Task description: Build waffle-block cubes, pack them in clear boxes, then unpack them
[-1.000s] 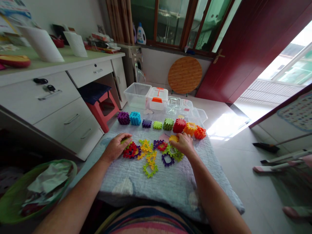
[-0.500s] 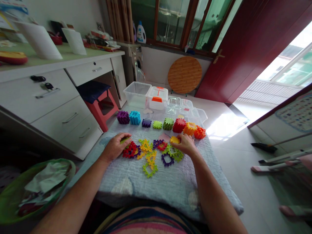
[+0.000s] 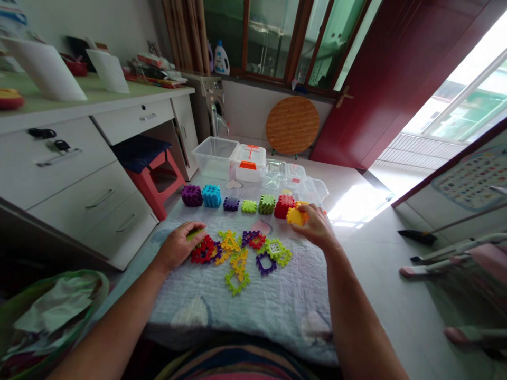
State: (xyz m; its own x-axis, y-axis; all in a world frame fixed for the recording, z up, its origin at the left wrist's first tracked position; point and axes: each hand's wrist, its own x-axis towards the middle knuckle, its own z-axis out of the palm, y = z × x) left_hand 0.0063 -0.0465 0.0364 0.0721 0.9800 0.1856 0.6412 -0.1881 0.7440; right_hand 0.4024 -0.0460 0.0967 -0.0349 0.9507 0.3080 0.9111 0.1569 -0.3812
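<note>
A green basket (image 3: pixel 103 287) stands at the far left, beside the table cover (image 3: pixel 273 306). The left hand (image 3: pixel 174 247) comes in over the cover, its thumb and fingers closed on a yellow-green toothed tile (image 3: pixel 193 234), which lies in the gap between thumb and forefinger with its edge showing. Red toothed pieces (image 3: pixel 203 249) lie just beside the fingertips. Farther back, a row begins with a purple stack (image 3: pixel 192 196) and a light-blue stack (image 3: pixel 211 196). In the middle, yellow triangular frames (image 3: pixel 230 241) overlap one another, with a lime frame (image 3: pixel 237 285) nearest the body; a dark-purple stack (image 3: pixel 231 203) and a lime stack (image 3: pixel 249 206) stand behind them. Next come a purple square frame (image 3: pixel 266 263) and lime tiles (image 3: pixel 274 247), with an olive-green stack (image 3: pixel 266 204) and a red stack (image 3: pixel 284 206) farther back. The right hand (image 3: pixel 316 227) pinches a yellow toothed tile (image 3: pixel 295 216): the tile sticks out leftward past the thumb and fingertips, in front of a yellow-orange stack (image 3: pixel 301 203) that is mostly hidden; whether tile and stack touch, I cannot tell.
</note>
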